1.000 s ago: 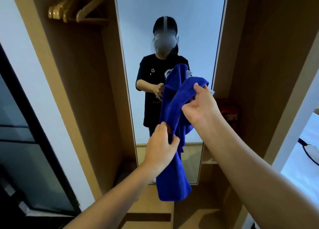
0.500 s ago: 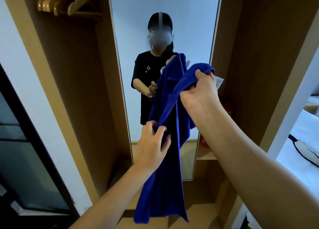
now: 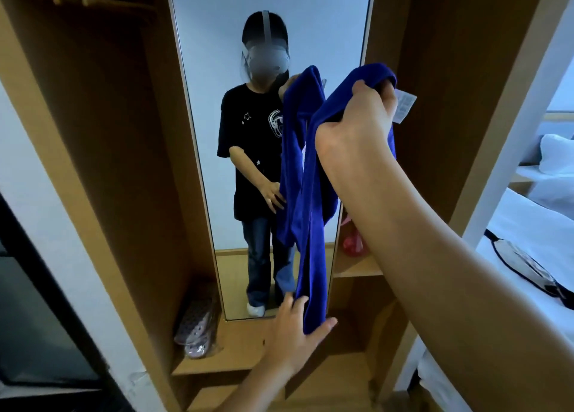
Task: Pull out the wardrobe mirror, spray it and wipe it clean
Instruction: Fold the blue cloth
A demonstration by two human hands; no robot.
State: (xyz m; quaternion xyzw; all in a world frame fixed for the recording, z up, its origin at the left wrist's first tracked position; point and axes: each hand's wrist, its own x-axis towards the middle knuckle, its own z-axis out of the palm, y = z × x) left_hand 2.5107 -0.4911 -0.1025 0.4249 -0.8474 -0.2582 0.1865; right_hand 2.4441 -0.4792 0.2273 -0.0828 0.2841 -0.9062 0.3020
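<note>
A wooden wardrobe (image 3: 102, 163) is standing open, slippers (image 3: 196, 327) lying on its floor left of the left hand (image 3: 295, 327). That hand is pinching the bottom end of a blue cloth (image 3: 310, 225). The mirror (image 3: 270, 23) is standing behind the cloth. The right hand (image 3: 357, 122) is gripping the cloth's top, a bed (image 3: 528, 240) lying to its right.

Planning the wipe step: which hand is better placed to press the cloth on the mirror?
Probably the right hand: it grips the top of the blue cloth up beside the mirror. The left hand only pinches the hanging bottom end.
</note>
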